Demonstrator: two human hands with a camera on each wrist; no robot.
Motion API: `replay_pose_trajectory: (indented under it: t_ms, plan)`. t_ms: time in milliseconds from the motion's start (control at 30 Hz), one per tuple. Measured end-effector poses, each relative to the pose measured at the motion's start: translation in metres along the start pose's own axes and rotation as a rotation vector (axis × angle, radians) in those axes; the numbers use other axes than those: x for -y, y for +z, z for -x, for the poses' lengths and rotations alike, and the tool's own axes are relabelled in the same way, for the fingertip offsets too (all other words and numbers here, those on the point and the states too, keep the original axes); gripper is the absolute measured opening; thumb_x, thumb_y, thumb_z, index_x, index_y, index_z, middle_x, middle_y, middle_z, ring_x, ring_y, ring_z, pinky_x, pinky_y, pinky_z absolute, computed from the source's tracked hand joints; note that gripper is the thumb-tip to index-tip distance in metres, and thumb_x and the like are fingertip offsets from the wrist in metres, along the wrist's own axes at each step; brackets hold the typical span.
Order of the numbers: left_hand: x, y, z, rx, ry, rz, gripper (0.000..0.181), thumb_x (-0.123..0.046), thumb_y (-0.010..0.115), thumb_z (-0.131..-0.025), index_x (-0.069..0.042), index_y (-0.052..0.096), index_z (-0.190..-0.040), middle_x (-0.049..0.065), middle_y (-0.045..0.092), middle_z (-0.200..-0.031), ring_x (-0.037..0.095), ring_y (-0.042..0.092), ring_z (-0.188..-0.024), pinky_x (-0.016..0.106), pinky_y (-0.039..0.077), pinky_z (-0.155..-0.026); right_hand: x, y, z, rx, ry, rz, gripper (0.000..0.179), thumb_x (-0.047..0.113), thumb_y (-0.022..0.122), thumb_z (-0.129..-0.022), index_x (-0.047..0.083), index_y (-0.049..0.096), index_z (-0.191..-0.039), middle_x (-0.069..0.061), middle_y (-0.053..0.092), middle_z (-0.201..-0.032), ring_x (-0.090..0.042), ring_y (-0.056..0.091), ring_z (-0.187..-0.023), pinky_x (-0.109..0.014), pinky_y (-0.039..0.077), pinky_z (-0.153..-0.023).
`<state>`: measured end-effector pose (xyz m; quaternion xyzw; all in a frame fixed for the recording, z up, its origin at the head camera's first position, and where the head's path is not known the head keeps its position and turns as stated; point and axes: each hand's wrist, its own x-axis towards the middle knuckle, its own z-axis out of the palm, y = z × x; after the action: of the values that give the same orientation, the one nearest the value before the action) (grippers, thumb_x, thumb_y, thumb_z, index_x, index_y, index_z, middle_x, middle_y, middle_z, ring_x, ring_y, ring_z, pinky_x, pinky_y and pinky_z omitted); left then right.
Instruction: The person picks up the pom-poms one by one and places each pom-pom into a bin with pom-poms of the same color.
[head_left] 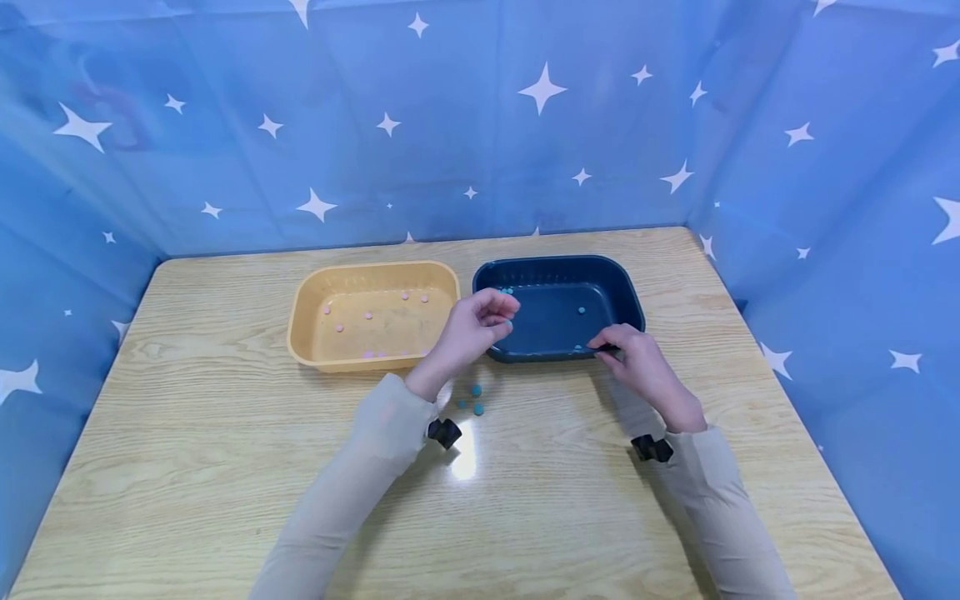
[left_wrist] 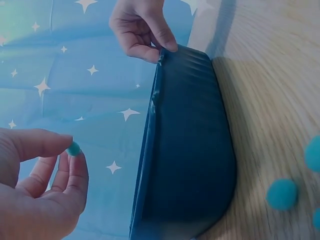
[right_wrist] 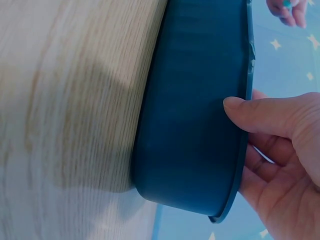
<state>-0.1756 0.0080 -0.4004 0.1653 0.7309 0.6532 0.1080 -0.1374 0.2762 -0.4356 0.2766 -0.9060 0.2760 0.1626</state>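
Between thumb and fingertips my left hand (head_left: 480, 323) pinches a small teal pom-pom (left_wrist: 74, 148), held above the left end of the dark blue tray (head_left: 555, 357). My right hand (head_left: 637, 362) grips that tray's near rim toward its right end, thumb on the outer wall (right_wrist: 190, 110) and fingers inside. A few teal pom-poms lie within the blue tray, one (head_left: 581, 310) right of its middle. In front of the trays, several more teal pom-poms (left_wrist: 282, 194) rest on the table, below my left wrist.
A yellow tray (head_left: 300, 333) with several pink pom-poms (head_left: 368, 315) stands left of the blue one. Both sit on a wood-grain table (head_left: 225, 467). Blue star-patterned cloth (head_left: 465, 125) hangs behind the table and along its sides.
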Motion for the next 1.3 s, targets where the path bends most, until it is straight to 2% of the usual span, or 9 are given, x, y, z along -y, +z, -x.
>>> replay_pose_trajectory:
  t_ms: [167, 367, 500, 600, 767, 967, 1133, 1300]
  plan:
    - [-0.004, 0.005, -0.008, -0.020, -0.017, 0.037, 0.021, 0.009, 0.058, -0.085, 0.005, 0.059, -0.105, 0.020, 0.060, -0.106, 0.034, 0.057, -0.101, 0.026, 0.050, -0.085, 0.001, -0.001, 0.000, -0.003, 0.003, -0.005, 0.026, -0.020, 0.072, -0.065, 0.001, 0.067, -0.080, -0.010, 0.067, -0.081, -0.028, 0.062, -0.078, -0.041, 0.052, -0.062]
    - [-0.009, 0.011, -0.021, -0.028, -0.031, 0.074, 0.022, 0.010, 0.059, -0.085, 0.004, 0.060, -0.106, 0.021, 0.059, -0.108, 0.033, 0.057, -0.103, 0.025, 0.050, -0.086, 0.001, -0.001, 0.000, 0.007, 0.020, -0.010, 0.026, -0.020, 0.071, -0.066, 0.001, 0.067, -0.081, -0.011, 0.067, -0.081, -0.029, 0.062, -0.079, -0.042, 0.052, -0.063]
    - [-0.013, 0.017, -0.027, -0.039, -0.012, 0.064, 0.022, 0.009, 0.059, -0.085, 0.004, 0.060, -0.106, 0.019, 0.060, -0.107, 0.031, 0.058, -0.101, 0.024, 0.050, -0.085, 0.002, -0.002, 0.000, 0.016, 0.023, -0.011, 0.026, -0.020, 0.071, -0.066, 0.000, 0.067, -0.081, -0.011, 0.067, -0.082, -0.029, 0.062, -0.079, -0.042, 0.052, -0.063]
    - [-0.015, 0.021, -0.032, -0.040, -0.020, 0.052, 0.022, 0.008, 0.059, -0.086, 0.002, 0.061, -0.107, 0.019, 0.061, -0.109, 0.030, 0.058, -0.102, 0.023, 0.050, -0.086, 0.002, -0.002, 0.000, 0.017, 0.024, -0.011, 0.025, -0.020, 0.071, -0.066, 0.000, 0.067, -0.081, -0.011, 0.067, -0.081, -0.029, 0.063, -0.079, -0.042, 0.052, -0.064]
    - [-0.012, 0.028, -0.042, -0.049, -0.047, 0.057, 0.022, 0.006, 0.059, -0.086, 0.000, 0.061, -0.107, 0.018, 0.061, -0.109, 0.026, 0.059, -0.100, 0.021, 0.050, -0.084, 0.002, -0.002, 0.000, 0.023, 0.032, -0.016, 0.023, -0.019, 0.071, -0.067, 0.000, 0.067, -0.081, -0.012, 0.068, -0.081, -0.028, 0.063, -0.079, -0.042, 0.052, -0.066]
    - [-0.008, 0.036, -0.053, -0.077, -0.039, 0.083, 0.022, 0.006, 0.060, -0.086, 0.002, 0.062, -0.107, 0.020, 0.061, -0.109, 0.023, 0.059, -0.096, 0.021, 0.050, -0.083, 0.001, -0.004, 0.000, 0.030, 0.043, -0.034, 0.022, -0.018, 0.071, -0.068, -0.001, 0.067, -0.081, -0.012, 0.067, -0.082, -0.028, 0.062, -0.080, -0.042, 0.052, -0.067]
    - [-0.005, 0.040, -0.061, -0.110, -0.071, 0.080, 0.021, 0.005, 0.061, -0.086, 0.001, 0.063, -0.106, 0.015, 0.062, -0.106, 0.017, 0.059, -0.091, 0.020, 0.050, -0.082, 0.001, -0.005, 0.000, 0.030, 0.039, -0.040, 0.022, -0.018, 0.071, -0.068, -0.001, 0.067, -0.081, -0.012, 0.067, -0.082, -0.028, 0.062, -0.080, -0.041, 0.052, -0.067]
    - [-0.003, 0.042, -0.071, -0.131, -0.094, 0.091, 0.020, 0.005, 0.060, -0.086, -0.001, 0.065, -0.105, 0.012, 0.063, -0.104, 0.016, 0.059, -0.091, 0.021, 0.050, -0.081, 0.002, -0.004, -0.001, 0.030, 0.033, -0.042, 0.023, -0.019, 0.070, -0.067, -0.002, 0.067, -0.082, -0.012, 0.067, -0.082, -0.028, 0.062, -0.080, -0.041, 0.052, -0.067]
